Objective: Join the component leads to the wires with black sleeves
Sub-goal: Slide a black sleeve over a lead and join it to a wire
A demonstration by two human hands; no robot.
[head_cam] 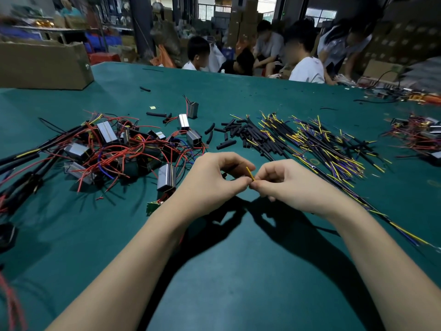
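Both hands meet just above the green tabletop (238,271), a little below frame centre. The left hand (212,177) has its fingers curled, thumb and forefinger pinching at the point where the two hands touch. The right hand (284,181) is likewise curled, its fingertips pinching the base of a short yellow wire end (250,173), which sticks up at about 11 o'clock from the pinch. Whatever else the left hand grips is hidden behind its fingers.

At 9 o'clock from the hands lies a tangled heap of boxy silver-and-black components (105,149) with red leads, one component (166,177) lying just beside the left hand. At 12 o'clock, loose black sleeves (230,134) are scattered in short pieces. From 1 to 3 o'clock spreads a pile of black-sleeved wires (317,144) with yellow and blue ends, some trailing past the right wrist toward 4 o'clock. A small green circuit board (152,207) peeks out just beside the left forearm.

A cardboard box (45,65) sits on the tabletop at 10 o'clock, far back. A second heap of wired parts (420,134) lies at the right edge, about 2 o'clock. Beyond the tabletop's far edge several people (269,53) are gathered, blurred.
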